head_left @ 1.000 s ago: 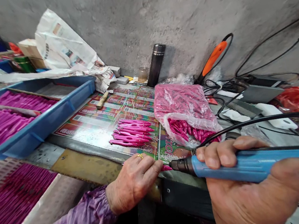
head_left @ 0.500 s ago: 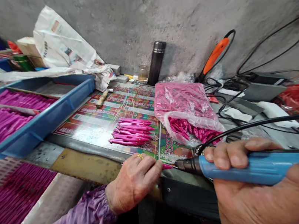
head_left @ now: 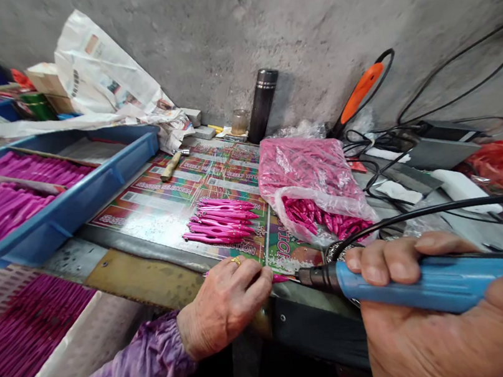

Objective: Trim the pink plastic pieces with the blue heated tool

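The left hand (head_left: 224, 303) pinches a slim pink plastic piece (head_left: 280, 278) in its fingers, the tip poking out at lower centre, just short of the black nozzle of a blue-handled corded tool (head_left: 435, 279). The right hand (head_left: 423, 326) has a clenched grip around that handle. Beyond them, a loose pile of pink pieces (head_left: 218, 220) lies on a printed sheet (head_left: 153, 194) covering the surface, beside a pink-filled plastic bag (head_left: 306, 174). A blue tray (head_left: 93, 203) holding more pink pieces sits at left.
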A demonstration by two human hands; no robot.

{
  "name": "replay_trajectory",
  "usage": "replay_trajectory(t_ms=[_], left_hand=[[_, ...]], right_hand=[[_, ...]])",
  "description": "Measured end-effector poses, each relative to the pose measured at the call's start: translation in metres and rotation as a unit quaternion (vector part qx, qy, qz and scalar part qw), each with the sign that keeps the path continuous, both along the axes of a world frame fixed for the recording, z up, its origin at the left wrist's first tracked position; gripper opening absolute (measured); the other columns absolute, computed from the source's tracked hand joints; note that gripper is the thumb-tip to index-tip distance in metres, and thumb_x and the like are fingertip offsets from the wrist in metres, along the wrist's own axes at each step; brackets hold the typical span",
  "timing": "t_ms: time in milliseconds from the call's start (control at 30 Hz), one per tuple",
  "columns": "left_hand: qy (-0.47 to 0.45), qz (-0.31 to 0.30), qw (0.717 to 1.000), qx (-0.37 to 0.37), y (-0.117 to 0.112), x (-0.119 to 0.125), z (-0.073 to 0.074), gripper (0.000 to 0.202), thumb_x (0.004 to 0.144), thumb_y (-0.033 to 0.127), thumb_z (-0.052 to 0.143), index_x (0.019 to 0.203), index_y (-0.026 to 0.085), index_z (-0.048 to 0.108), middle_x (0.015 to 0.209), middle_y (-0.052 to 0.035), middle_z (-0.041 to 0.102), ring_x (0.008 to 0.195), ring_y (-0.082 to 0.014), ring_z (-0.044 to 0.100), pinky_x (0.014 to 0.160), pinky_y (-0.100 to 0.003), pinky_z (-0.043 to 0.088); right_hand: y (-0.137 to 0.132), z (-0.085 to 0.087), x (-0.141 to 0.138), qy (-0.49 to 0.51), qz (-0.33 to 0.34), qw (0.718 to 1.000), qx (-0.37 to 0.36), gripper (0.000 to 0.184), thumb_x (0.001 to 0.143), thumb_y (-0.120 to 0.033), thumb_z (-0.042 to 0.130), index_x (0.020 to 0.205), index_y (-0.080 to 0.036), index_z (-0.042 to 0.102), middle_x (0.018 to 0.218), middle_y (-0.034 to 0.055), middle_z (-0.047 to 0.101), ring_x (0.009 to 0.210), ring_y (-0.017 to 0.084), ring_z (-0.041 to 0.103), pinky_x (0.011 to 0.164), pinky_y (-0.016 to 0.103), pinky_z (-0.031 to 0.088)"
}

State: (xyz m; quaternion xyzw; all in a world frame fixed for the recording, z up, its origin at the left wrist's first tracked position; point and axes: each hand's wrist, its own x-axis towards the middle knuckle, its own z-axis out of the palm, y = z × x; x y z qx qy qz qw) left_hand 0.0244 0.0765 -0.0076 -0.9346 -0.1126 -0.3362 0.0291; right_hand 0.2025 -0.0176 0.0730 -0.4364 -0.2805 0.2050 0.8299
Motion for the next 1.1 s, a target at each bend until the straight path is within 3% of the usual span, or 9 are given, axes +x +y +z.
replay_trajectory(t_ms=[367,733,900,1100], left_hand=[[-0.075,-0.007,0.997,-0.002,-0.001,0.0,0.0,0.019,0.105,0.011,0.042,0.114,0.01,0.06,0.09,-0.0091,0.073,0.078,-0.0177,0.069,0.068,-0.03,0.057],[-0.029,0.009,1.0,0.007,-0.003,0.0,-0.002,0.026,0.106,0.01,0.036,0.12,0.009,0.058,0.092,-0.0096,0.072,0.079,-0.0177,0.068,0.069,-0.029,0.057],[-0.04,0.025,0.999,0.013,0.0,0.002,-0.006,0.023,0.105,0.012,0.042,0.119,0.008,0.059,0.094,-0.0102,0.071,0.078,-0.0186,0.066,0.068,-0.03,0.054],[-0.057,0.031,0.997,-0.036,-0.001,0.005,-0.003,0.028,0.109,0.016,0.036,0.105,0.013,0.063,0.089,-0.0064,0.071,0.073,-0.0171,0.064,0.064,-0.029,0.049]], right_hand=[[0.001,0.004,0.002,-0.011,0.025,0.999,0.025,0.055,0.067,-0.076,0.076,0.069,-0.024,0.06,0.051,-0.0066,0.044,0.047,0.011,0.042,0.051,0.03,0.046],[0.001,-0.001,-0.003,-0.019,0.036,0.999,0.028,0.054,0.073,-0.077,0.07,0.074,-0.024,0.06,0.053,-0.0067,0.046,0.048,0.011,0.046,0.054,0.03,0.049],[-0.002,-0.001,0.0,-0.024,0.04,0.999,0.013,0.056,0.076,-0.079,0.065,0.074,-0.023,0.058,0.053,-0.0061,0.046,0.049,0.012,0.046,0.054,0.03,0.049],[0.005,-0.009,0.0,-0.036,0.022,0.999,0.023,0.051,0.075,-0.072,0.073,0.079,-0.023,0.061,0.058,-0.0063,0.048,0.054,0.012,0.048,0.06,0.031,0.05]])
